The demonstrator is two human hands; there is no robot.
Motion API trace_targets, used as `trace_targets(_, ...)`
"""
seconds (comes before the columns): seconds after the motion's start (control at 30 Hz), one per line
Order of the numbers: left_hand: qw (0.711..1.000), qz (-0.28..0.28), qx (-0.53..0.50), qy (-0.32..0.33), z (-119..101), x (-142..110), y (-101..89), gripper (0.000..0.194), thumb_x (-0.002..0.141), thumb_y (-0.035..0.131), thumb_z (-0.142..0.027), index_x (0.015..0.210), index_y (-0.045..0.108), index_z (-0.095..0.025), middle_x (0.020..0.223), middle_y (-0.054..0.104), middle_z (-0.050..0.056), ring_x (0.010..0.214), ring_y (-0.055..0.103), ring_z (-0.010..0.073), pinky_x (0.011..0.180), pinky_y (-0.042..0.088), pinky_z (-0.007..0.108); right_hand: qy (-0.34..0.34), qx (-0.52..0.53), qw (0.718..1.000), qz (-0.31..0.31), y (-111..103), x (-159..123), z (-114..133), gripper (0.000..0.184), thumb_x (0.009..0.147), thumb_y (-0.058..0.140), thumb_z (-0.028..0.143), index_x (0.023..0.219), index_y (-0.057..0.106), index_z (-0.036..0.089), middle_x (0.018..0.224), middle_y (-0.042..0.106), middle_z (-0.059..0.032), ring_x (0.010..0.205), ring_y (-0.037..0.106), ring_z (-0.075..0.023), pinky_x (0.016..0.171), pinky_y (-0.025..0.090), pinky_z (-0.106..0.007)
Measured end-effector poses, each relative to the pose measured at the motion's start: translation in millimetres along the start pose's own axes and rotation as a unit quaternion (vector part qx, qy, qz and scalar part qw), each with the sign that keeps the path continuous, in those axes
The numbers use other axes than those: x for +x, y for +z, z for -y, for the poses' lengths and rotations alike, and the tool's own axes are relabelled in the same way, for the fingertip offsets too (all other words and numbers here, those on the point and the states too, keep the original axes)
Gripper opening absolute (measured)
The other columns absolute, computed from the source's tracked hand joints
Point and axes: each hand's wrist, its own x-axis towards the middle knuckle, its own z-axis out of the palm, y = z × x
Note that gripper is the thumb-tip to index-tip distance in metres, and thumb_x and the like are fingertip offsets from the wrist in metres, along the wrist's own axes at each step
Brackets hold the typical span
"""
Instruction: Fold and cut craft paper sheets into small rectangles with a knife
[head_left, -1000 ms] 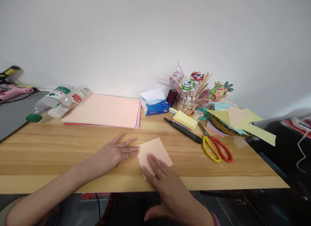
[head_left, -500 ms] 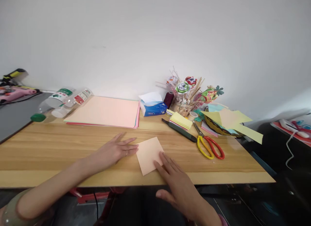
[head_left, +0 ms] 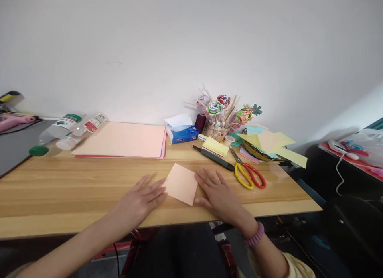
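A peach-coloured square of paper (head_left: 181, 184) lies flat and turned at an angle near the front of the wooden table. My left hand (head_left: 143, 200) rests palm down, its fingertips touching the paper's left corner. On the other side, my right hand (head_left: 218, 193) lies with fingers stretched out, their tips at the right corner. Both hands are open and grip nothing. Scissors (head_left: 247, 172) with one yellow and one red handle lie to the right, beside a dark green utility knife (head_left: 216, 158) and a stack of small yellow paper (head_left: 216, 145).
Large peach sheets (head_left: 125, 139) are stacked at the back left, near plastic bottles (head_left: 64, 126). A blue tissue pack (head_left: 182, 133) stands at the back middle, beside a jar of paper flowers (head_left: 218, 128). Paper offcuts (head_left: 271, 142) fill a basket at the right.
The paper square has turned on the table. My right hand has moved up to its right corner, while my left stays at its left side. The view has shifted a little.
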Motion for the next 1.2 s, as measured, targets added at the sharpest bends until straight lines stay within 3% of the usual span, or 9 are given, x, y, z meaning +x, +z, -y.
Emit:
trace_targets(0.13,0.999,-0.028,0.041,0.021,-13,4,-4.1,0.035,0.099,0.028,-0.019,0.121,0.055,-0.016,0.121,0.063,0.004,0.122,0.05,0.0172,0.111,0.023,0.039,0.023,0.02,0.998,-0.05,-1,20,2,0.045,0.096,0.03,0.034,0.134,0.045,0.014,0.141,0.043,-0.0111,0.132,0.035,-0.0231,0.108,0.029,-0.048)
trace_targets(0.23,0.996,-0.04,0.067,0.034,-15,7,-4.2,0.036,0.098,0.028,-0.017,0.115,0.06,-0.012,0.118,0.064,0.007,0.114,0.056,0.0187,0.103,0.037,0.034,0.053,0.036,0.994,-0.088,3,17,14,0.044,0.095,0.025,0.02,0.133,0.047,0.014,0.131,0.053,-0.0135,0.121,0.048,-0.0218,0.102,0.039,-0.045)
trace_targets(0.33,0.994,-0.046,0.087,0.041,-17,8,-4.0,0.036,0.096,0.029,-0.012,0.112,0.061,-0.008,0.115,0.065,0.01,0.109,0.06,0.0204,0.098,0.043,0.033,0.038,0.051,0.995,-0.08,7,6,27,0.044,0.095,0.026,0.019,0.132,0.048,0.013,0.131,0.053,-0.0139,0.123,0.047,-0.0215,0.103,0.038,-0.044)
trace_targets(0.47,0.994,-0.021,0.101,0.039,-21,6,-5.7,0.039,0.093,0.027,-0.007,0.113,0.061,-0.007,0.115,0.065,0.012,0.107,0.061,0.0218,0.095,0.045,0.033,-0.041,0.069,0.997,-0.009,7,-9,32,0.05,0.091,0.045,0.038,0.136,0.043,0.016,0.143,0.039,-0.0094,0.134,0.032,-0.0214,0.11,0.027,-0.045)
trace_targets(0.67,0.997,0.006,0.068,0.025,-13,1,-2.6,0.037,0.092,0.03,-0.007,0.119,0.057,-0.01,0.119,0.064,0.01,0.11,0.059,0.0192,0.099,0.042,0.033,-0.05,0.081,0.994,0.047,-1,-25,11,0.073,0.083,0.045,0.063,0.14,0.036,0.02,0.148,0.026,-0.013,0.136,0.025,-0.0251,0.109,0.019,-0.052)
trace_targets(0.8,0.998,-0.005,0.042,0.044,-5,4,0.4,0.034,0.095,0.032,-0.013,0.117,0.058,-0.015,0.118,0.064,0.006,0.115,0.055,0.0184,0.101,0.042,0.033,-0.039,0.08,0.995,0.043,-8,-26,8,0.056,0.089,0.041,0.056,0.134,0.045,0.023,0.145,0.034,-0.0091,0.135,0.029,-0.0231,0.108,0.023,-0.051)
trace_targets(0.93,0.997,-0.006,0.042,0.066,-5,9,-0.4,0.031,0.096,0.035,-0.014,0.114,0.06,-0.012,0.119,0.064,0.009,0.118,0.054,0.0182,0.102,0.04,0.031,-0.02,0.074,0.997,-0.001,-10,-14,21,0.047,0.097,0.027,0.038,0.134,0.046,0.015,0.143,0.038,-0.0121,0.135,0.028,-0.0218,0.109,0.022,-0.051)
trace_targets(1.03,0.997,0.002,0.043,0.057,-6,8,-0.8,0.033,0.094,0.035,-0.011,0.116,0.059,-0.012,0.118,0.064,0.01,0.114,0.057,0.0166,0.102,0.041,0.029,-0.073,0.089,0.993,0.002,-8,4,31,0.049,0.098,0.027,0.037,0.14,0.036,0.015,0.146,0.034,-0.0088,0.137,0.024,-0.0163,0.112,0.02,-0.042)
trace_targets(1.2,0.998,0.013,0.014,0.064,-4,7,-0.5,0.035,0.093,0.033,-0.008,0.117,0.059,-0.013,0.118,0.064,0.009,0.111,0.058,0.0156,0.101,0.043,0.029,-0.137,0.112,0.983,0.043,0,37,31,0.052,0.097,0.026,0.039,0.141,0.034,0.012,0.147,0.032,-0.0072,0.137,0.021,-0.0115,0.113,0.015,-0.03)
